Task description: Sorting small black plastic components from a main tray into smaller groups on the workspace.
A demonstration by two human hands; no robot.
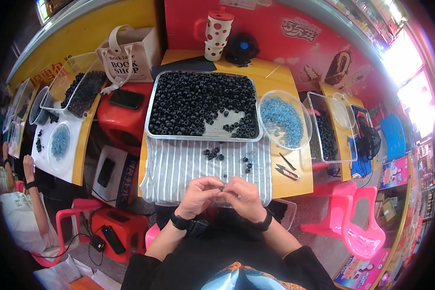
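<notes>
In front of the metal tray (203,138), the left hand (201,195) and right hand (245,196) pinch narrowly on what seems a small dark bead (221,189), above striped cloth (179,169) that likely stops loose black beads (221,157) rolling; right of the tray, blue beads (284,121) sit, presumably for easy reach.

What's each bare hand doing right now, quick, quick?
Bare left hand: closed in a pinch; anything held is too small to tell.
Bare right hand: also closed in a pinch; what it holds can't be told.
</notes>
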